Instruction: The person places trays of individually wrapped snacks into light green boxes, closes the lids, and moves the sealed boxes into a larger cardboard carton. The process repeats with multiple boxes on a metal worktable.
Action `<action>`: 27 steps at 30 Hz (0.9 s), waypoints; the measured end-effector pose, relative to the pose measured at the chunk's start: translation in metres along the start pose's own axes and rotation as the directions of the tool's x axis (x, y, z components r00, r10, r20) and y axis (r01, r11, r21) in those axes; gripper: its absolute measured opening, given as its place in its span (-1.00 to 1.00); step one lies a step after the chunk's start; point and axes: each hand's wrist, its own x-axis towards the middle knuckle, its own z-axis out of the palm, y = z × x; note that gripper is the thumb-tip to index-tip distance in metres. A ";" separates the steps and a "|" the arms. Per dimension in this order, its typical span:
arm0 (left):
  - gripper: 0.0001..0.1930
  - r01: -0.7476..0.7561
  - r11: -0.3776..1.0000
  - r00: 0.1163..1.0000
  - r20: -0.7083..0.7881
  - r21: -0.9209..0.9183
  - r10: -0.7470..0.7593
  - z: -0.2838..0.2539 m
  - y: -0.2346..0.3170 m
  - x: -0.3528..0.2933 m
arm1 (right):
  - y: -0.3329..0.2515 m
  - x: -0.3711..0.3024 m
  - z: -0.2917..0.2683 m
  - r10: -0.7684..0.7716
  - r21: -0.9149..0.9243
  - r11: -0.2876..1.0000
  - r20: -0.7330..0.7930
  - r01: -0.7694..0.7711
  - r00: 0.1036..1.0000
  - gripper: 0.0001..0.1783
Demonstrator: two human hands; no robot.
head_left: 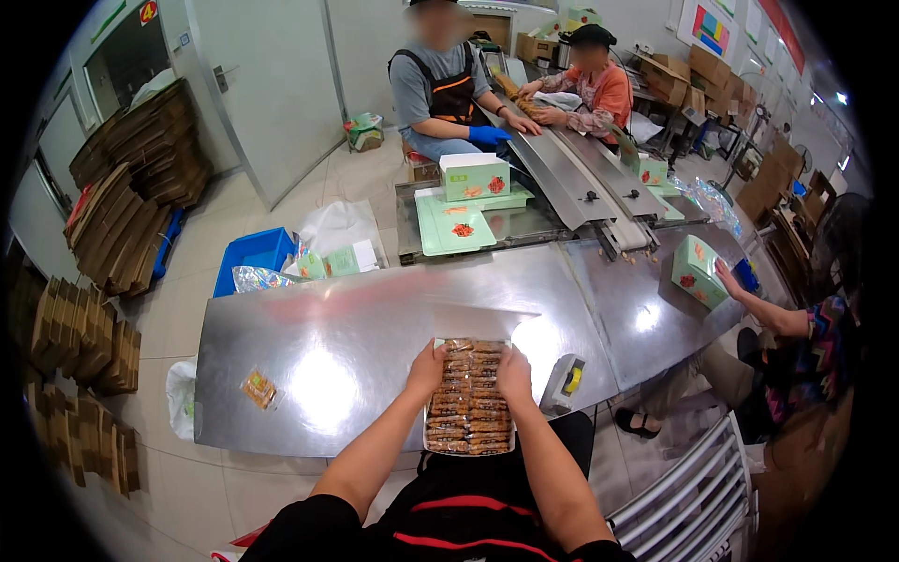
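My left hand (426, 370) grips the left side of an open white box (468, 454), with its fingers wrapped around the edge. On the opposite side, my right hand (514, 374) holds the same box. Rows of clear-wrapped brown snack sticks (468, 398) fill it. The box is at the near edge of the metal table (393, 300), close to my body. To the right of my right hand stands a tape dispenser (564, 384) with a yellow roll. One loose orange-brown snack packet (260, 390) lies on the table's left part.
Across the table, two people sit by a narrow conveyor (590, 183). Green cartons (475, 176) stand near it. A person's hand at right touches another green carton (698, 272). A blue bin (251, 260) sits beyond the table's left end; stacked cardboard (150, 150) lines the left. A metal-railed chair (688, 487) is near right.
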 end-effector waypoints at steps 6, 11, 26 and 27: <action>-0.39 0.061 0.993 0.998 -0.015 0.102 -0.060 0.000 0.011 -0.002 | 0.011 0.037 -0.035 0.100 -0.197 0.980 0.448 -0.011 0.888 -0.23; -0.43 -0.045 0.992 0.998 0.026 -0.116 0.049 -0.013 -0.012 0.006 | -0.001 0.026 -0.040 0.005 -0.186 0.981 0.291 0.051 0.957 -0.19; -0.45 -0.080 0.932 0.997 -0.029 -0.354 0.075 0.007 -0.041 -0.050 | 0.010 -0.032 -0.057 0.086 -0.299 0.954 0.258 -0.006 0.962 -0.34; -0.47 -0.046 0.951 0.998 -0.047 -0.305 0.034 0.006 -0.041 -0.070 | 0.008 -0.042 -0.053 0.083 -0.344 0.939 0.250 0.009 0.965 -0.35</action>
